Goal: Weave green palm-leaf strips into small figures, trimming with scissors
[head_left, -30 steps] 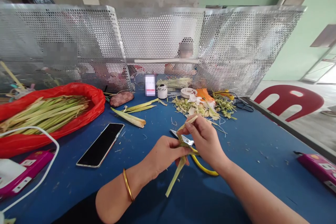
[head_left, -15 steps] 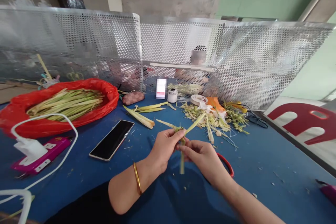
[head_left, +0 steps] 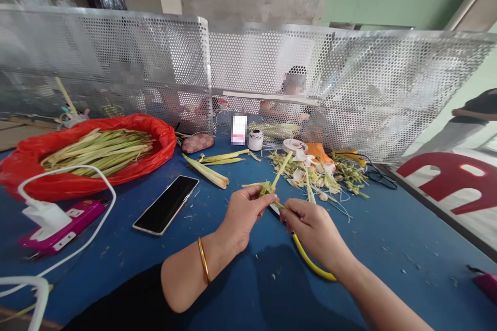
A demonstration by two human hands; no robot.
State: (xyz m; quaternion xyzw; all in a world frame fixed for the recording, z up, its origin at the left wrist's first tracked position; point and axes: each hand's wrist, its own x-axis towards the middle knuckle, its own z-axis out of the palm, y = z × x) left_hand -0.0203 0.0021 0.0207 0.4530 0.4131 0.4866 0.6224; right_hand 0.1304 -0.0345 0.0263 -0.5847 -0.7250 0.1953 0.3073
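Ctr. of frame, our L hand pinches a folded green leaf strip btwn thumb & fingers. One end sticks up twd. upper R, another pokes out L; our fingers cover pt. of the fold, so we can't make out how it's wrapped. Our R hand, just to the R, is closed narrow on the strip's lower tail; its fingertips curl under, so we can't see where that tail ends.

Lower ctr., a yellow handle comes out from under the R hand, which blocks its upper pt.; only a pale metal sliver shows btwn the hands. We can't tell if that hand touches it.

R of ctr., farther back, leaf scraps lie in a heap, pt. covered by an orange packet. Mid-L, a red bag w/ long leaves runs to the L edge, a white cable crossing its front. Up top, a mesh screen blurs a person behind it. At the R edge, a purple strip & another person are cut off.
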